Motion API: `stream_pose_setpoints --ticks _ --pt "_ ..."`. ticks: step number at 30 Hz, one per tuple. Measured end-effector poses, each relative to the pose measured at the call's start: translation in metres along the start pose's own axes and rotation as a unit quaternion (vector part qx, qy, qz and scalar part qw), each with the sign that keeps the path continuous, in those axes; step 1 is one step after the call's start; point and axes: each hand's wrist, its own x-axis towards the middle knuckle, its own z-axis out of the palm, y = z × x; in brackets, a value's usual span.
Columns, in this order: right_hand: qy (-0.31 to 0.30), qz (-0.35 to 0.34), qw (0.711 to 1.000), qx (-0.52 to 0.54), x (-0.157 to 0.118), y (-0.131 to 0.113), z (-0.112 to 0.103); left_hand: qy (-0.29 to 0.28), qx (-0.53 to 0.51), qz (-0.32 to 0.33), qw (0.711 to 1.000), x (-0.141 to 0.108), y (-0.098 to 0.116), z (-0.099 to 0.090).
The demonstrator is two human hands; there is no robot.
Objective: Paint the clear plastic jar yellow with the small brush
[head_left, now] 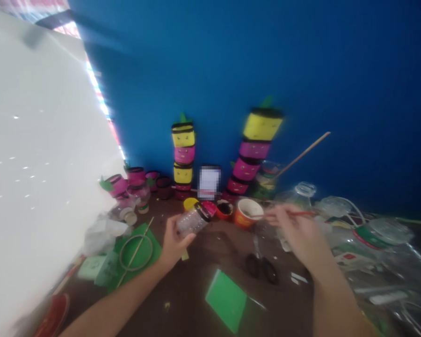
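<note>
You hold a clear, glossy container [190, 223], plastic by its look, and a slim red stick [301, 213], smooth but blurred. Your cup [244, 221] appears to be smooth paper. Your scissors [257, 257] show grey metal blades and dark, plastic-looking handles. The green sheet [227, 302] reads matt; the large bottle [389, 231], shiny transparent plastic; the long rod [303, 153], bare wood.

I hold a clear, black-rimmed jar [191, 223] tilted, a red brush [303, 213] over the cup [244, 220] near the counter [224, 250]'s back edge.
</note>
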Motion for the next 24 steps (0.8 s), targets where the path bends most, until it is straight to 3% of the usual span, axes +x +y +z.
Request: stream_pose_setpoints --ticks 2,6,13,24 --pt "0.017 0.039 0.999 0.017 -0.003 -0.005 -0.009 0.002 -0.003 0.001 1.0 0.0 0.0 0.0" --pt "0.071 0.044 0.996 -0.004 -0.011 -0.016 -0.024 0.002 -0.007 -0.006 1.0 0.0 0.0 0.0" --pt "0.054 0.01 0.988 -0.142 -0.015 -0.023 -0.033 0.0 -0.012 -0.002 1.0 0.0 0.0 0.0" --pt "0.059 -0.039 0.992 -0.107 -0.015 -0.017 -0.032 0.0 -0.007 0.003 1.0 0.0 0.0 0.001"
